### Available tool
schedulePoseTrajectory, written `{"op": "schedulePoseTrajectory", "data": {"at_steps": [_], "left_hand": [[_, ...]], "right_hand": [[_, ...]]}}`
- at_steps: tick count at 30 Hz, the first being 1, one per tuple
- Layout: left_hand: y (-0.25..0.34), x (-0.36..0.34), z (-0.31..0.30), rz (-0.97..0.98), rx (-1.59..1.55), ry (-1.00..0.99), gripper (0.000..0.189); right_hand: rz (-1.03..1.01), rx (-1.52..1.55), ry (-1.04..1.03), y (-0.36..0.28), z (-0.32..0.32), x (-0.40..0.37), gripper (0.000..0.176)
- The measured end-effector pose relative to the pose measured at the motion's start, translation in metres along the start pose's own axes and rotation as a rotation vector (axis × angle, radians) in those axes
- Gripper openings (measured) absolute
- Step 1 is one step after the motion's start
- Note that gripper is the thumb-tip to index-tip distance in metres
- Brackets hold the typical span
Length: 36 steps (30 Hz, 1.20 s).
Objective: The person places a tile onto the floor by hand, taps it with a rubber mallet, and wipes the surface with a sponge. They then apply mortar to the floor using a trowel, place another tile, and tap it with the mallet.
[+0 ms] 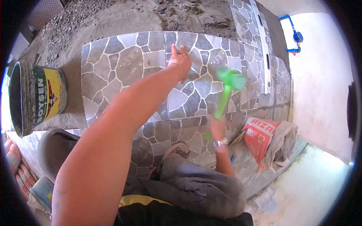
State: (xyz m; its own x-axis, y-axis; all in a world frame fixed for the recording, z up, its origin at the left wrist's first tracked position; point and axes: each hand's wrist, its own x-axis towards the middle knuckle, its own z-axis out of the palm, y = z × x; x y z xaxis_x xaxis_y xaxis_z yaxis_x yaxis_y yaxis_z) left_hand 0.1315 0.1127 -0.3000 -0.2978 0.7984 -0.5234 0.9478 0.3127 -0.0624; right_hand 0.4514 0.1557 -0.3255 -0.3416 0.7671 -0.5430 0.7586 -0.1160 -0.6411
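My right hand, slightly smeared by motion, is closed around the handle of a green mallet. The mallet's head is raised above a stone-patterned floor tile. Further forward, my left hand reaches across the joint between that tile and the large tile on its left. Its fingers are stretched out and apart, over or touching the tile surface; exact contact cannot be made out. Grey irregular stone shapes with pale lines cover both tiles.
A long metal level lies on the tiles at right. A mortar-stained bucket stands at left, and a red and white cement sack slumps at right. Rough mortar spreads beyond the tiles. Blue pipes run along the white wall.
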Motion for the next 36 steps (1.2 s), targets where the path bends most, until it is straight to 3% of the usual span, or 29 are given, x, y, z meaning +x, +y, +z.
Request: {"op": "schedulePoseTrajectory", "data": {"at_steps": [2,6,8,10,12,15,18,20,21,24,27,30,33,36], "left_hand": [[-0.001,0.0,0.004,-0.012,-0.01,-0.022,0.134],[0.0,0.005,0.0,-0.027,-0.028,-0.026,0.135],[0.0,0.001,0.003,-0.025,-0.017,-0.01,0.134],[0.0,-0.001,-0.004,-0.014,-0.015,-0.003,0.134],[-0.002,-0.005,-0.008,-0.001,-0.024,-0.026,0.134],[-0.001,-0.001,-0.003,-0.017,0.001,-0.028,0.136],[0.002,0.0,-0.006,-0.021,0.004,-0.027,0.138],[0.001,0.001,-0.004,-0.027,-0.009,-0.023,0.139],[0.0,0.002,-0.004,-0.025,-0.011,-0.015,0.139],[-0.001,0.004,0.0,-0.026,-0.037,-0.018,0.137],[0.0,0.001,-0.001,-0.015,-0.018,-0.02,0.136],[0.003,0.006,0.002,-0.031,-0.032,-0.019,0.137],[0.001,0.003,0.0,-0.045,-0.076,-0.03,0.135],[-0.001,-0.005,-0.011,0.022,-0.104,-0.009,0.132]], "right_hand": [[-0.029,0.178,0.009,-0.086,-0.025,-0.046,0.018],[-0.415,0.328,0.179,-0.113,-0.035,-0.036,0.017],[-0.916,-0.225,0.418,-0.041,-0.007,0.016,0.017],[-0.788,-0.351,0.347,-0.037,0.001,0.025,0.017],[-0.053,-0.017,-0.045,-0.047,0.005,0.021,0.016],[-0.318,0.205,-0.066,-0.104,-0.019,-0.009,0.017],[-0.362,0.366,0.146,-0.108,-0.014,0.005,0.019],[-0.519,-0.017,0.224,-0.046,0.003,0.048,0.021],[-0.598,-0.208,0.262,-0.048,0.009,0.054,0.023],[-0.042,0.065,-0.073,-0.049,0.001,0.043,0.027],[-0.049,0.092,-0.126,-0.053,-0.004,0.018,0.03],[-0.117,-0.132,-0.08,-0.058,-0.001,-0.005,0.024],[-0.091,0.185,-0.14,-0.078,-0.014,-0.016,0.027],[-0.381,0.358,-0.015,-0.12,-0.035,-0.042,0.032]]}}
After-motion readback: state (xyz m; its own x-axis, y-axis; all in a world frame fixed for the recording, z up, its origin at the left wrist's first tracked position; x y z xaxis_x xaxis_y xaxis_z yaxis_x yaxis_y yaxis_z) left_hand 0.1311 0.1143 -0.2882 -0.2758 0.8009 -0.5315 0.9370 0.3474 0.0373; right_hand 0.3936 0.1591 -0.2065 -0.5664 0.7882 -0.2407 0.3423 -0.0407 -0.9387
